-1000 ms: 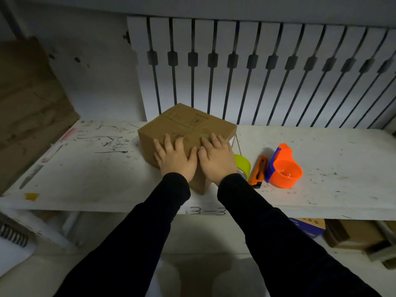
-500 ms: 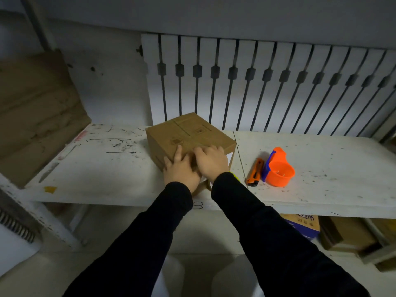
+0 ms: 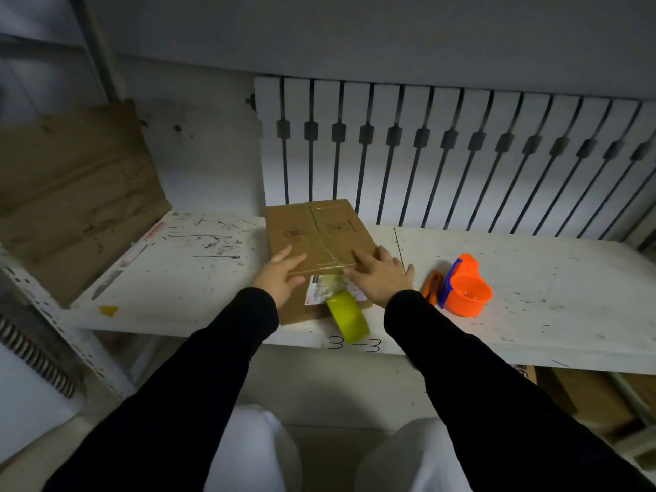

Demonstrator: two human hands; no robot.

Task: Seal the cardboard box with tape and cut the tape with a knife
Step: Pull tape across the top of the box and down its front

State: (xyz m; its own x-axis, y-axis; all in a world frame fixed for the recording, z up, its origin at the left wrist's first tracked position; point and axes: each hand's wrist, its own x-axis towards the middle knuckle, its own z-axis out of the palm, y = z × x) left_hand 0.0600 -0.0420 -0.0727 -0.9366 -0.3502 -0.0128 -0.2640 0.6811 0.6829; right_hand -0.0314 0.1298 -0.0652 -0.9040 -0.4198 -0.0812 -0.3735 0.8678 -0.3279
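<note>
Our brown cardboard box (image 3: 319,239) sits on the scuffed white workbench (image 3: 532,300), clear tape along its top seam, yellow-green tape roll (image 3: 348,316) dangling uncut. Left hand (image 3: 280,278) and right hand (image 3: 380,278) lie open, grasping nothing; orange utility knife (image 3: 432,286) untouched.

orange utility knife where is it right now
In the head view the orange utility knife lies on the white table, right of the right hand and against the left side of the orange and blue tape dispenser.
</note>
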